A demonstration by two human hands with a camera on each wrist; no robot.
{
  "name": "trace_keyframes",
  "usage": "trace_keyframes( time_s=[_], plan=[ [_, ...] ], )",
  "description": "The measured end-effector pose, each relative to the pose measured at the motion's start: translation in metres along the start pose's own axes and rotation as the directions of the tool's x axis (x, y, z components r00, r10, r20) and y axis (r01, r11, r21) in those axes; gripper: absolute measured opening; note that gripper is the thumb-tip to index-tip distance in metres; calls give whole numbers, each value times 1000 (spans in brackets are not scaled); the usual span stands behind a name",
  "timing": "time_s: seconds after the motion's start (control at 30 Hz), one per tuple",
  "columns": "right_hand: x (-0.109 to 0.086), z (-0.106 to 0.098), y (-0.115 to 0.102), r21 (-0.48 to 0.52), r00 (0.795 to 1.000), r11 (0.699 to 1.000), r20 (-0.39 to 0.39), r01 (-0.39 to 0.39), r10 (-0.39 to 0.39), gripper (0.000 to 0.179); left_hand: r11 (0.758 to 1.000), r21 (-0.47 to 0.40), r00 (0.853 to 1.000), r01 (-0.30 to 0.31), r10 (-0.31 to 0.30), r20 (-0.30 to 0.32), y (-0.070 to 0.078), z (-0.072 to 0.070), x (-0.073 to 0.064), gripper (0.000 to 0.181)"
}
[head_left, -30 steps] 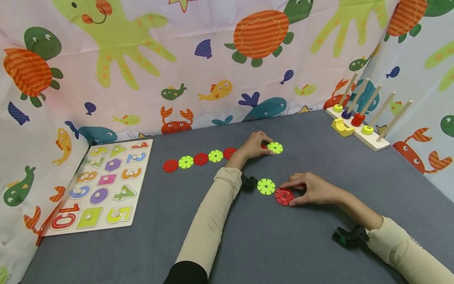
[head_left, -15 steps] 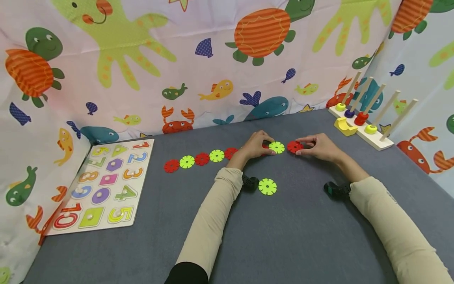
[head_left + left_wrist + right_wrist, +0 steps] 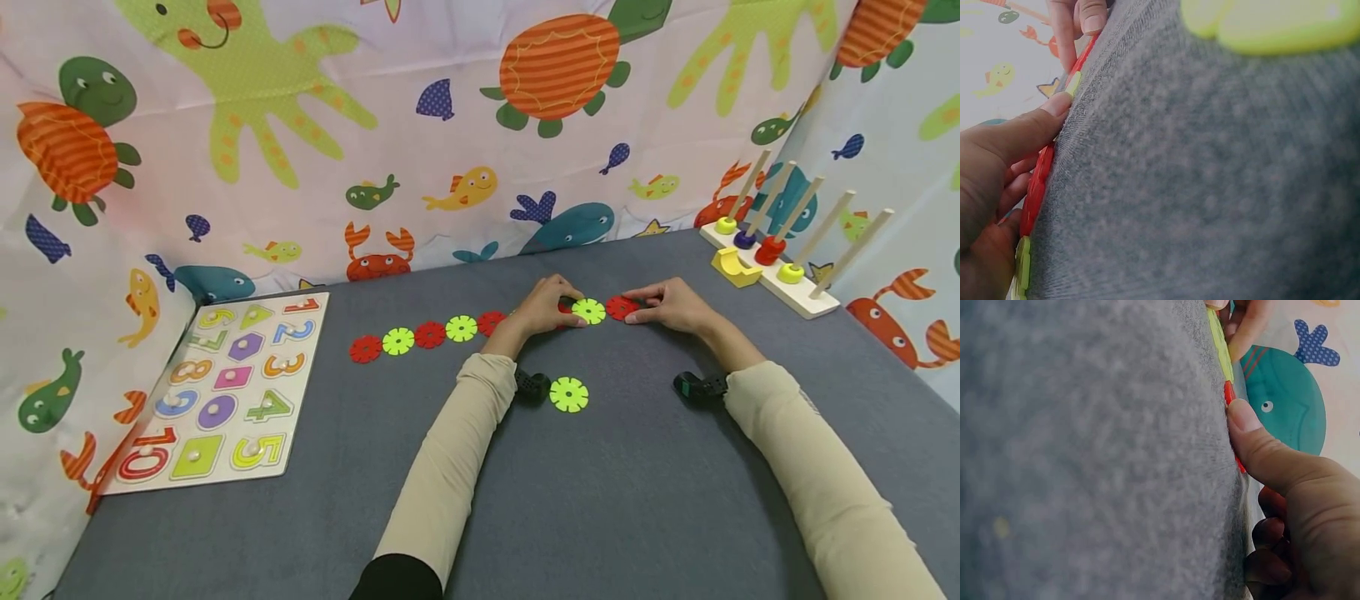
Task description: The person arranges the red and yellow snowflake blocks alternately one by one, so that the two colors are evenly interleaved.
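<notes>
A row of notched plastic discs in alternating red and yellow-green runs across the grey table, with a red disc (image 3: pixel 366 349) at its left end. My left hand (image 3: pixel 535 310) pinches a yellow-green disc (image 3: pixel 589 312) near the right end and hides part of the row. Between the thumb and fingers of my right hand (image 3: pixel 678 307) is a red disc (image 3: pixel 619 307), its edge meeting that yellow-green one. Both discs lie low at the table surface in the wrist views. Nearer to me, beside the left wrist, lies a loose yellow-green disc (image 3: pixel 569 394).
A number-and-shape puzzle board (image 3: pixel 225 392) lies at the left. At the back right stands a wooden peg rack (image 3: pixel 810 297) with coloured rings, a yellow curved block (image 3: pixel 736 267) against it. Printed cloth (image 3: pixel 442 50) hangs behind the grey table (image 3: pixel 600 517).
My right hand has carried the red disc from beside the loose yellow-green disc up to the row's right end, then leftward against the disc there. My left hand has stayed in place.
</notes>
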State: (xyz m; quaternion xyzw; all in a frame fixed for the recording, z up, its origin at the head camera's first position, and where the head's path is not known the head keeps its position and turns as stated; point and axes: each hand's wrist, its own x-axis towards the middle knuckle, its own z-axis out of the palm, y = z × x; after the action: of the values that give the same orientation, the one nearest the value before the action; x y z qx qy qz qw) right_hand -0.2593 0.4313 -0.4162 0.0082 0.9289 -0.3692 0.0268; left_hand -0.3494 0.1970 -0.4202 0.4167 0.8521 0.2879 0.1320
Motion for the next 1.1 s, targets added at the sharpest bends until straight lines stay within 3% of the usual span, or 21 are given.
trace_keyframes(
  time_s=[0.47,0.63,0.73,0.83,0.97,1.1],
  plan=[
    [-3,-2,-3,26,999,1000,32,14,-15,54,1000,-23,1000,14,-14,-5,0,1,0,45],
    [-13,-1,-8,79,998,996,35,48,-51,53,1000,-17,1000,12,-12,-1,0,0,1,45],
    [-26,10,-22,69,994,994,59,89,-93,50,1000,-13,1000,6,-6,-2,0,0,1,45],
    [-43,28,-44,48,976,983,124,174,-179,50,1000,2,1000,-1,1,-6,-1,0,3,44],
    [-62,53,-72,12,924,951,235,308,-302,54,1000,10,1000,2,-2,-8,-1,0,3,44],
    [-69,70,-86,-56,894,925,285,376,-346,57,1000,5,1000,7,-7,-2,-1,0,2,44]
  ],
)
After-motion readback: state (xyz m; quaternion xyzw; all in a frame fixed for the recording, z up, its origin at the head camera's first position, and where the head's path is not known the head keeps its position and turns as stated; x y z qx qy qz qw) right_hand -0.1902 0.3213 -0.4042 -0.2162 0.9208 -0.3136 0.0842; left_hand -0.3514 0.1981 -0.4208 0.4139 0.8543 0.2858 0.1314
